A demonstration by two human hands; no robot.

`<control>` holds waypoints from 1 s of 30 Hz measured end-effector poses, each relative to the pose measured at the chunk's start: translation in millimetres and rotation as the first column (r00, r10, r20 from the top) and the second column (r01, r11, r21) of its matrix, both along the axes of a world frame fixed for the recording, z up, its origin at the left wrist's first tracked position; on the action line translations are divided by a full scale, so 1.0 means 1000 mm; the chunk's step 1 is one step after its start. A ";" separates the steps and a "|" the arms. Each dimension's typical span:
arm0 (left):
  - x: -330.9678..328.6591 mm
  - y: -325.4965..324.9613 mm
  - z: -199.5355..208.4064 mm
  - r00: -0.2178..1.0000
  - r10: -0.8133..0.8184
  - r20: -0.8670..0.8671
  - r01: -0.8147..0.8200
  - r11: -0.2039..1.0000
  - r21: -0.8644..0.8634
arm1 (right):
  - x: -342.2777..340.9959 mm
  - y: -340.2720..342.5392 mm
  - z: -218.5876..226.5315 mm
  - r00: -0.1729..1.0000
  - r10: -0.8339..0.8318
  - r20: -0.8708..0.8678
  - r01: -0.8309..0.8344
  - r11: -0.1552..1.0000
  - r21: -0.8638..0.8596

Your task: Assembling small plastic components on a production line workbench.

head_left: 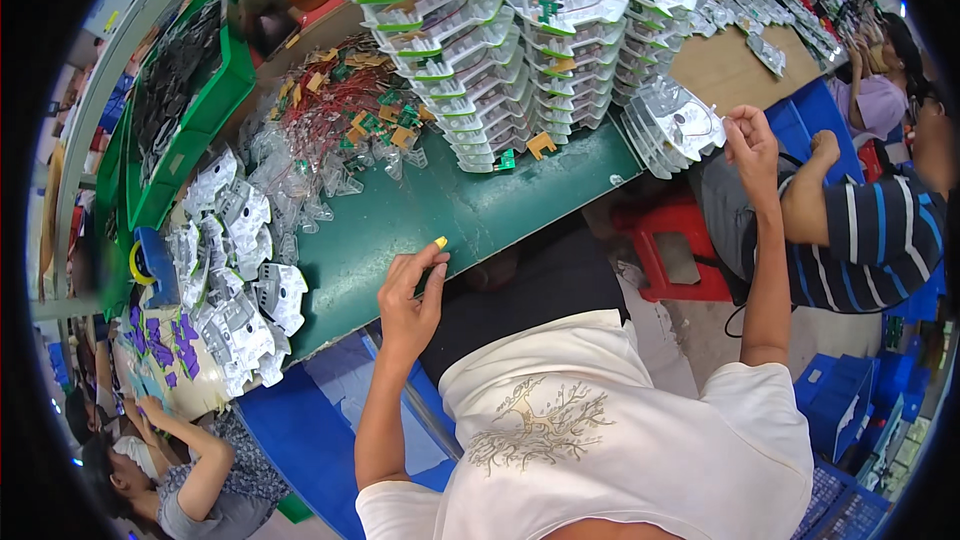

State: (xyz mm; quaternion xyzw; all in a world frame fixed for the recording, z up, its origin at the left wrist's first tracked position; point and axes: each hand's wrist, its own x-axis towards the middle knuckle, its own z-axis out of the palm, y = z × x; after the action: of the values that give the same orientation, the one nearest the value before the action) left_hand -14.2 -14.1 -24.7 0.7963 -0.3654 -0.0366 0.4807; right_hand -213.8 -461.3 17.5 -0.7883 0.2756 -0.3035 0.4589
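My left hand [408, 305] hangs over the front edge of the green tabletop [400, 225], with a yellow cover on one fingertip. Its index finger and thumb are apart, and nothing shows between them. At the right, the fingers of my right hand [752, 145] pinch the edge of a silver-white plastic shell [682, 118]. That shell tops a short stack at the table's edge. Tall stacks of similar shells with green rims [465, 80] rise beyond. An orange-yellow small part [541, 146] and a green circuit board [506, 160] lie at their foot.
Loose shells [240, 290] lie at the left, beside clear plastic pieces [275, 175] and a heap of red wires with boards [335, 105]. A green bin [190, 100] holds dark parts. A co-worker's striped sleeve [870, 240] and a red stool [675, 250] are close on the right.
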 end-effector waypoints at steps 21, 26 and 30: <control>0.020 0.055 -0.026 0.966 0.253 0.048 -0.243 0.957 -0.159 | 0.283 0.334 -0.009 0.648 0.758 0.071 -0.672 0.614 -0.414; 0.019 0.062 -0.029 0.972 0.233 0.034 -0.221 0.952 -0.214 | 0.368 0.366 -0.005 0.688 0.725 -0.036 -0.610 0.550 -0.571; 0.018 0.063 -0.033 0.968 0.241 0.067 -0.218 0.945 -0.244 | 0.394 0.378 -0.012 0.712 0.570 -0.409 -0.663 0.354 -0.660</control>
State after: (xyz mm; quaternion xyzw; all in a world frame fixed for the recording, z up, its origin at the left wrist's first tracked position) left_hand 4.2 48.5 -57.4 0.7718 -0.2946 0.1013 0.5543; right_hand 180.4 -83.4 5.1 -0.9628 -0.1743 -0.1519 0.1396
